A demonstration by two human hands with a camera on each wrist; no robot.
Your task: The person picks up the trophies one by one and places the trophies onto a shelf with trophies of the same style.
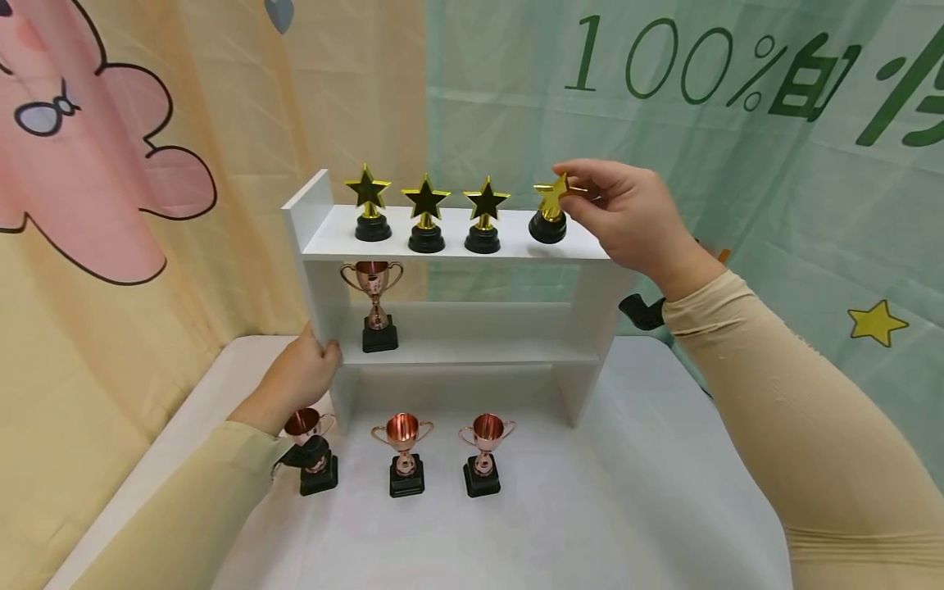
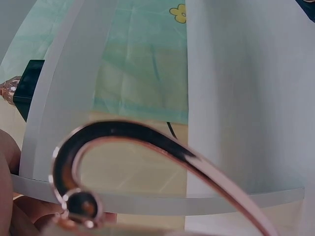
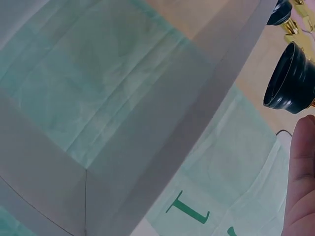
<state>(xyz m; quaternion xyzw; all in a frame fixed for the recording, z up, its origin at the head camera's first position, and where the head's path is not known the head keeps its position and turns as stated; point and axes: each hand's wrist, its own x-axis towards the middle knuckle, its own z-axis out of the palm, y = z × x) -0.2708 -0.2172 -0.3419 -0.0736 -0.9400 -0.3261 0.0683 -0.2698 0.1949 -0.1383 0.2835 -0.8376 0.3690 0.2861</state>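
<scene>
You are facing a shelf unit [image 1: 457, 246] standing on the table [image 1: 649, 492]. Four star trophies [image 1: 426, 215] are sitting in a row on its top board; your right hand [image 1: 627, 213] is pinching the rightmost star trophy [image 1: 549, 211]. One cup trophy [image 1: 376, 307] is standing on the middle board's left end. Three cup trophies [image 1: 404, 455] are lining up nearer you, and your left hand [image 1: 298, 377] is resting against the unit's left wall.

three gold star trophies [image 1: 425, 211] on the top shelf, one copper cup trophy [image 1: 374, 303] on the middle shelf, printed cloth backdrop [image 1: 737, 123]
</scene>
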